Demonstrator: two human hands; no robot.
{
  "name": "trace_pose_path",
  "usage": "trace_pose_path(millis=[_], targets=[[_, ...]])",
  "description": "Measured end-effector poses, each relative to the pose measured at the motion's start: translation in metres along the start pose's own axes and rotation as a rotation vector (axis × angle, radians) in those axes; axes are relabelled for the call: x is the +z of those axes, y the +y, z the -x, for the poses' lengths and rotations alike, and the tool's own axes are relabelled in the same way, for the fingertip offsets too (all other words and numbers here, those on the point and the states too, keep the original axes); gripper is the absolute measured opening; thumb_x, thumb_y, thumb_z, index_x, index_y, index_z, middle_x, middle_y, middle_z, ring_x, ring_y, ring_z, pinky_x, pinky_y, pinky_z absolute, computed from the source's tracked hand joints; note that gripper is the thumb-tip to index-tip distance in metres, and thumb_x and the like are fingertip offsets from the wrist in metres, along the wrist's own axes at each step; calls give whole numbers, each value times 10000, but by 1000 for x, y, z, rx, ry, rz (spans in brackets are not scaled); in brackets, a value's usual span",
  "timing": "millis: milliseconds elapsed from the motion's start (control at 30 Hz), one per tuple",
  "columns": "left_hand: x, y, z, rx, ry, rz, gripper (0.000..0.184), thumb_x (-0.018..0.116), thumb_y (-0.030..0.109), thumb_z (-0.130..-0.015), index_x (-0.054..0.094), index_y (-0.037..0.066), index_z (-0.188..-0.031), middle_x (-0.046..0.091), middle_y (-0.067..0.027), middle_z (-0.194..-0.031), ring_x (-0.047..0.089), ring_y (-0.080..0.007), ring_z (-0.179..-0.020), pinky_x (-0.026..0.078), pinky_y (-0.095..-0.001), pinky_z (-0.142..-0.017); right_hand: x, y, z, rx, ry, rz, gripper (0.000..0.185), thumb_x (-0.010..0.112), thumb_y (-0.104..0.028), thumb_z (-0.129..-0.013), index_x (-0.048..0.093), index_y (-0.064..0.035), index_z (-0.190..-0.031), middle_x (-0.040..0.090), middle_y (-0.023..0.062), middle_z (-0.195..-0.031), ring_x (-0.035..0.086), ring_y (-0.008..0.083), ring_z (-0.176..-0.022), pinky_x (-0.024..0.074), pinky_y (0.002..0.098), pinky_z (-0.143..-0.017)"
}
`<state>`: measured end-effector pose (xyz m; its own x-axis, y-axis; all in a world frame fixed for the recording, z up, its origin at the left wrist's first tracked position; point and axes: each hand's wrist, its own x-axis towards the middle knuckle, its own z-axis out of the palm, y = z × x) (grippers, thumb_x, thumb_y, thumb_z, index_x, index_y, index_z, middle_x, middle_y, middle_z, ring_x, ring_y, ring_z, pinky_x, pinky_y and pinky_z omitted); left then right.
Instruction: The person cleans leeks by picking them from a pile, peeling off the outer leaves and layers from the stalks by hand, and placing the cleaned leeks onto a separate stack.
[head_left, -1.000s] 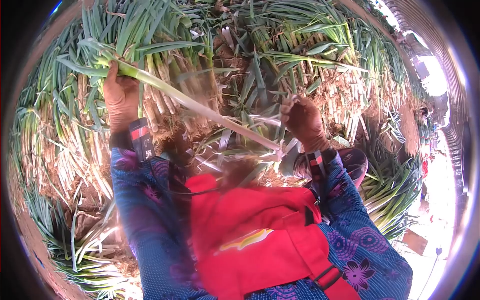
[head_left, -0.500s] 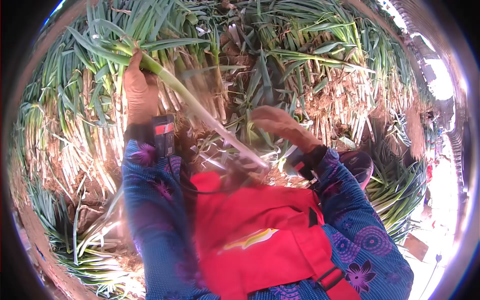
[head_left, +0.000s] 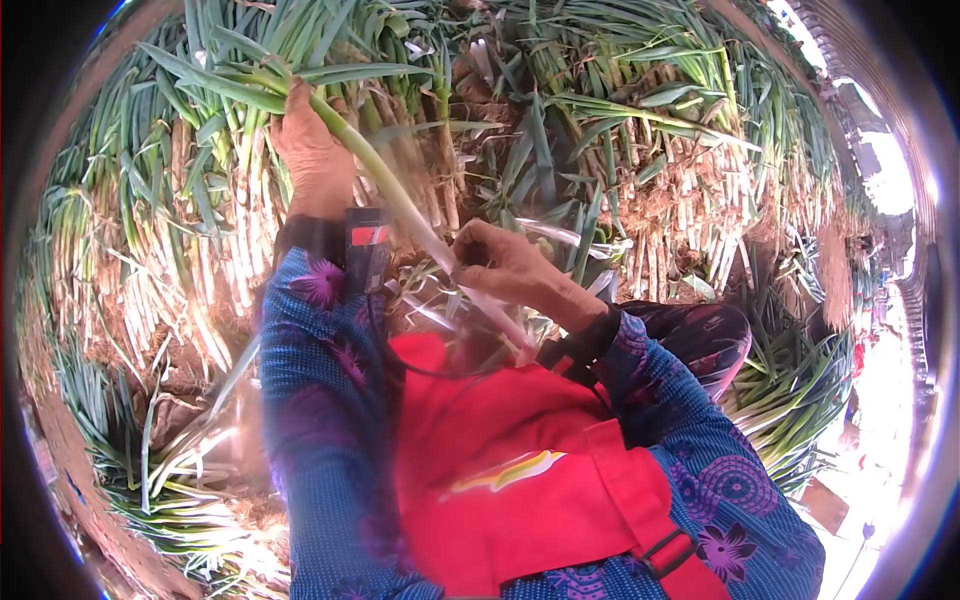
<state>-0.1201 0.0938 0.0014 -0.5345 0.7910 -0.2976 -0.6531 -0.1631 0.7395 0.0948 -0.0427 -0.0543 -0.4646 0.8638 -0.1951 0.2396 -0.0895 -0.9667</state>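
Note:
A long green onion (head_left: 395, 190) slants across the middle, its green leaves at upper left and its pale white end near the red apron. My left hand (head_left: 315, 160) is closed around it just below where the leaves fan out. Curled in a pinch, my right hand (head_left: 515, 270) meets the white part of the stalk with thumb and fingertips. Whether those fingertips grip the stalk itself or only its outer skin cannot be made out. The lowest end of the stalk is slightly blurred.
Rows of green onions with roots lie at the left (head_left: 180, 250) and at the upper right (head_left: 680, 180). More green onions (head_left: 795, 400) are heaped at the right, and others (head_left: 190, 520) at lower left. Loose leaves and peelings litter the ground before me.
My right hand has moved left to the white stalk, and its fingers have curled in against it. My left hand has shifted slightly right and up, still holding the green onion.

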Motion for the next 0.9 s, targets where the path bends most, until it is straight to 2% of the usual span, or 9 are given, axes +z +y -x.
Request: trace_pose_path(millis=[167,300,400,500,600,667,733,800,900], targets=[[-3,-3,-4,54,-112,-36,314,628,245,-890,484,43,-1083,595,-108,-771,590,-215,-503,492,-351,-480,10,5,-2,39,-59,-170,200,667,-135,-829,558,-4,-933,539,11,-804,491,100,-757,431,278,-676],[-1,-2,-3,37,-25,-113,361,617,261,-892,473,55,-1151,594,-110,-898,586,-210,-594,480,-343,-531,19,-6,6,27,9,-131,171,667,-116,-814,561,-18,-906,573,43,-807,535,140,-736,443,283,-671],[0,-2,-5,35,22,-128,429,619,277,-890,448,70,-1224,574,-109,-991,569,-207,-662,466,-340,-571,22,-22,12,-287,122,313,154,663,-76,-770,538,-35,-852,575,87,-778,585,226,-727,467,310,-669],[-1,0,-7,54,64,-138,493,614,291,-892,412,78,-1288,550,-105,-1000,552,-204,-683,458,-337,-587,18,-24,12,-556,102,745,219,689,-89,-669,568,-48,-847,574,89,-819,604,256,-745,481,336,-636],[2,3,-8,81,124,-120,524,604,297,-897,386,67,-1315,540,-105,-951,546,-201,-650,458,-335,-569,32,-19,19,-628,11,885,198,648,-73,-676,493,-71,-800,531,74,-803,590,265,-788,484,363,-676],[2,7,-9,116,119,-119,534,597,295,-898,375,60,-1323,532,-109,-935,540,-199,-630,459,-336,-558,38,-9,21,-731,57,851,231,656,-97,-650,493,-80,-812,546,66,-846,580,268,-807,470,386,-717],[6,14,-4,133,167,-88,473,596,273,-914,397,52,-1282,539,-103,-911,550,-192,-610,468,-320,-534,38,-6,25,-766,70,802,242,661,-104,-641,490,-87,-812,548,59,-827,576,266,-802,455,392,-736],[0,21,-11,165,121,-68,443,593,264,-926,404,47,-1262,545,-99,-894,555,-189,-603,475,-309,-526,27,-4,33,-655,-10,797,238,659,-108,-638,489,-88,-805,549,51,-803,572,267,-801,440,390,-758],[-8,27,-23,216,83,24,256,572,227,-939,452,47,-1074,534,-88,-821,547,-198,-604,486,-324,-544,13,5,45,-607,-47,870,223,651,-108,-638,491,-89,-792,549,44,-765,568,268,-789,420,387,-783]])
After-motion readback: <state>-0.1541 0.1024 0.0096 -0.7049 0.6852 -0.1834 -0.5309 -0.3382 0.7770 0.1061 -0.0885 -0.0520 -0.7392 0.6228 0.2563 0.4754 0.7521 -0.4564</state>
